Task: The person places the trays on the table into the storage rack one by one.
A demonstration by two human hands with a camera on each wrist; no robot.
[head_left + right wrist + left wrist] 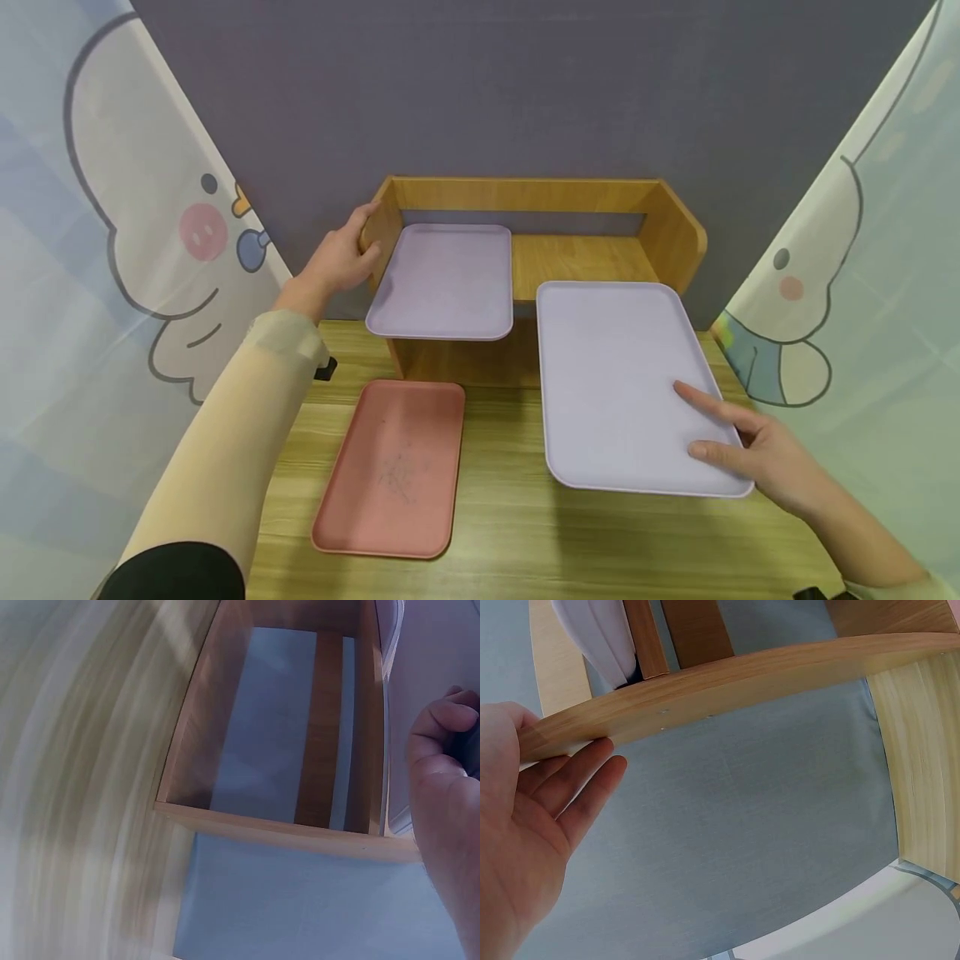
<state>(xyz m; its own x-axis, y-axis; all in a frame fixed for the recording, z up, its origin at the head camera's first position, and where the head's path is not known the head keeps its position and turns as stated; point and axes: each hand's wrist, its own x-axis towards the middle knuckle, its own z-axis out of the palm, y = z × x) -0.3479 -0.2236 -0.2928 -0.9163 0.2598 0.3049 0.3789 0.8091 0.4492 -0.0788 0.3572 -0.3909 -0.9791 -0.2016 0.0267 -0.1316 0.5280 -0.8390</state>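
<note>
My left hand (pixel 339 260) grips the left side panel of a small wooden desktop shelf (pixel 525 195); the left wrist view shows several fingers against the panel's outer face (pixel 705 712). A lavender tray (pixel 450 279) lies on the left part of the upper board, its near end jutting past the front. My right hand (pixel 783 462) holds a second lavender tray (pixel 618 375) by its near right corner, thumb and index finger on top. That tray is raised above the table, in front of the shelf's right half. The right hand's other fingers are mostly hidden in the head view.
A pink tray (pixel 390 475) with dark marks lies on the wood-grain table (pixel 510 533), front left of the shelf. Behind the shelf stands a grey panel (pixel 525 92). Cartoon-printed curtains (pixel 142 183) hang on both sides.
</note>
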